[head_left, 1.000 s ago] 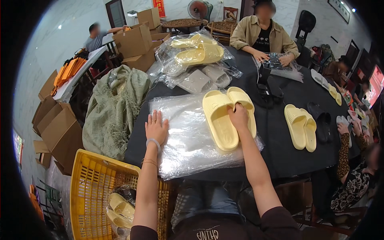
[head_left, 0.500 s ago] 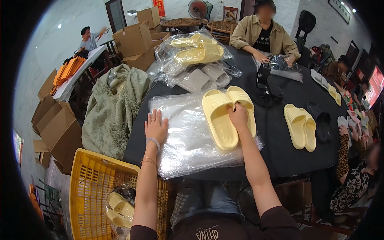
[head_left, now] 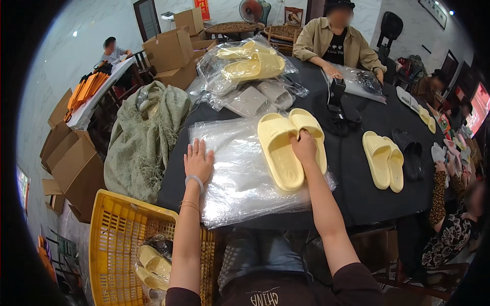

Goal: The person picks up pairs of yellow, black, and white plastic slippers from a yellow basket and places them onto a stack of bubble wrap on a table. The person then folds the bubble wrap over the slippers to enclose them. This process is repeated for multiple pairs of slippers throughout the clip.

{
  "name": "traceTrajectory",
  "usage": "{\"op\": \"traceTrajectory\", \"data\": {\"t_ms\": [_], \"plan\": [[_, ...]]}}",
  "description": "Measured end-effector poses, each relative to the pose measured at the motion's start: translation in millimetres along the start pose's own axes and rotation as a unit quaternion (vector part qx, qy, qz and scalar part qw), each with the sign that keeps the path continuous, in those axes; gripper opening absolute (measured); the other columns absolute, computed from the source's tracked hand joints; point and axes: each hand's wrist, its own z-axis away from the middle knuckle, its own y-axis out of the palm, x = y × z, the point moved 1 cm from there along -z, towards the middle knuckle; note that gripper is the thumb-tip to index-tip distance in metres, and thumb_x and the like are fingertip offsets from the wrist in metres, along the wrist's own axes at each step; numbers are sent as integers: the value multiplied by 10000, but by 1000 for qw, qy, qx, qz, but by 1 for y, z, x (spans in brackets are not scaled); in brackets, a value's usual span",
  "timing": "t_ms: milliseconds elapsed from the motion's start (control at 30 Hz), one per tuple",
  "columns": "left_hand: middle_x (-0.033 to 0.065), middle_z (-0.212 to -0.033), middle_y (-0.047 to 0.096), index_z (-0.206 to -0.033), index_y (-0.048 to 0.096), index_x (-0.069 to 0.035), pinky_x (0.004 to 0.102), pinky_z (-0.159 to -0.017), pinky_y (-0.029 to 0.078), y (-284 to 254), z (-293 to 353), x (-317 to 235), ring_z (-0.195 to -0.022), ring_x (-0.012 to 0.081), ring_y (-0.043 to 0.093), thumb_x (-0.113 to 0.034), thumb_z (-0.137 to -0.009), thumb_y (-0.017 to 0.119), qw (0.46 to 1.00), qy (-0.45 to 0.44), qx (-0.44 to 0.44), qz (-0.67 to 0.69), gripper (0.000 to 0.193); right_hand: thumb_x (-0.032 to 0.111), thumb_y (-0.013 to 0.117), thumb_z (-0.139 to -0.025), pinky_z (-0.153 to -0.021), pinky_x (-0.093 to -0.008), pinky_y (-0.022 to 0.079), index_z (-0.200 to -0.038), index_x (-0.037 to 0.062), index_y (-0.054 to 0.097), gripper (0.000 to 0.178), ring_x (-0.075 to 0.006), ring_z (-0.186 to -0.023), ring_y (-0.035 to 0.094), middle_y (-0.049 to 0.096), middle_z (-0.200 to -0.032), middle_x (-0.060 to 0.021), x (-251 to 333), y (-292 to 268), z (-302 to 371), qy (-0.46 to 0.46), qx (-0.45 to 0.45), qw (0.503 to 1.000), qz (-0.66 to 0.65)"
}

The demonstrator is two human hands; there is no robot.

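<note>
While the empty left hand (head_left: 198, 162) lies flat on clear bags (head_left: 235, 178) at eleven o'clock, the curled right hand (head_left: 305, 149) grips yellow slippers (head_left: 282, 155) at one by their inner edges. Likely light, springy; best held there.

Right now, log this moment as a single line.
left hand: flat on clear plastic | right hand: gripping yellow slippers over it | nearby: yellow crate, green sack

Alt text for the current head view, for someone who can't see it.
The right hand grips a pair of yellow slippers over clear bags on a black table; the left hand lies flat on the bags' left edge. Bagged slippers lie beyond; a yellow basket stands lower left.
</note>
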Motion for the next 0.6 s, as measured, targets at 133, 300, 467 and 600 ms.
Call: {"op": "traceTrajectory", "data": {"t_ms": [133,300,467,600], "plan": [[59,-1509,225,-1423,315,-140,484,-1102,178,0,-1,0,-1385,309,191,-433,-929,366,1000,-5,1,1,576,312,590,-808,-826,-456,443,-939,3,600,335,-377,-964,537,609,-1001,-158,0,1,-1,-7,-3,1000,9],[57,-1511,219,-1423,314,-140,483,-1103,177,-2,0,-1,-1386,308,191,-431,-930,365,1000,-2,2,3,574,304,591,-801,-839,-456,441,-952,1,596,339,-372,-986,531,609,-1022,-157,4,-2,-2,9,6,1000,-3],[54,-1509,225,-1421,318,-142,481,-1102,181,1,1,1,-1384,300,198,-432,-931,366,1000,-8,2,-4,571,285,578,-809,-838,-456,442,-957,-3,589,324,-378,-984,528,606,-1018,-162,-3,3,-1,-12,-4,1000,18],[53,-1504,237,-1418,322,-142,473,-1103,185,2,-1,3,-1382,291,205,-436,-929,369,1000,-4,-3,-9,572,213,566,-809,-830,-466,438,-940,-15,577,263,-392,-976,515,595,-982,-176,4,0,-1,-8,-9,1000,0]]}}
